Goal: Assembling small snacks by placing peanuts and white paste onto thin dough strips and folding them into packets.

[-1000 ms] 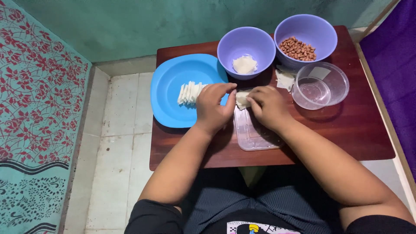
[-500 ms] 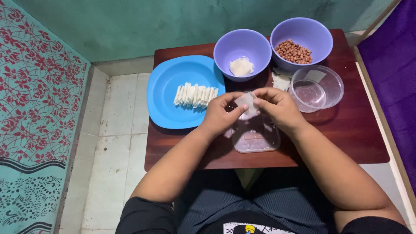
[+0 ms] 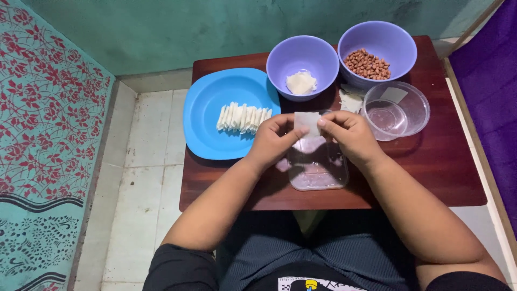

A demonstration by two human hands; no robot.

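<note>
Blue plate [image 3: 207, 116]; two lilac bowls [image 3: 302, 56]; reddish-brown peanuts [image 3: 368, 63]; pale cream wrapper [image 3: 308, 123]; dark red-brown surface [image 3: 431, 161]; teal cloth with red floral pattern [image 3: 48, 108].

The left hand [image 3: 271, 141] and right hand [image 3: 350, 136] hide the clear tray's [image 3: 318, 172] far end.

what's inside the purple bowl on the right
The right purple bowl holds a heap of brown peanuts against its near side. The peanuts hide the bowl's bottom beneath them.
</note>
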